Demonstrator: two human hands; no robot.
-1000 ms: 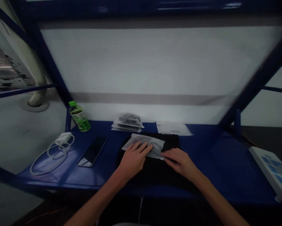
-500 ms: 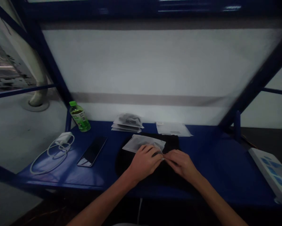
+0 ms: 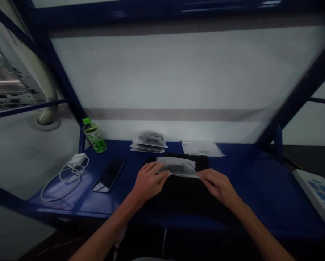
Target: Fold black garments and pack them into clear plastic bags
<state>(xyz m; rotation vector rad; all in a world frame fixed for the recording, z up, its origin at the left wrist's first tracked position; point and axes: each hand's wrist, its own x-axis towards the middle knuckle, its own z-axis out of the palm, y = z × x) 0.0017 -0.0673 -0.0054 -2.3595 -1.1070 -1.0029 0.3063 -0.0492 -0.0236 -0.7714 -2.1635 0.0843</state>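
Observation:
A frosted plastic bag [image 3: 180, 166] with something dark inside lies over a black cloth [image 3: 175, 195] on the blue table. At the bag's left end, my left hand [image 3: 150, 180] grips its lower edge between thumb and fingers. My right hand [image 3: 216, 184] pinches the bag's lower right corner. Behind it, a stack of similar filled bags [image 3: 148, 140] stands to the left, and flatter frosted bags [image 3: 201, 148] lie to the right.
On the blue table [image 3: 249, 181], a black phone [image 3: 109, 175], a white charger with its coiled cable [image 3: 76, 160] and a green bottle [image 3: 95, 135] are at the left. A white and blue box [image 3: 314, 192] is at the right edge. A white panel rises behind.
My left hand has moved left, away from my right hand, to the bag's left end. The bag now lies more level, its dark contents showing. My right hand still pinches the right corner.

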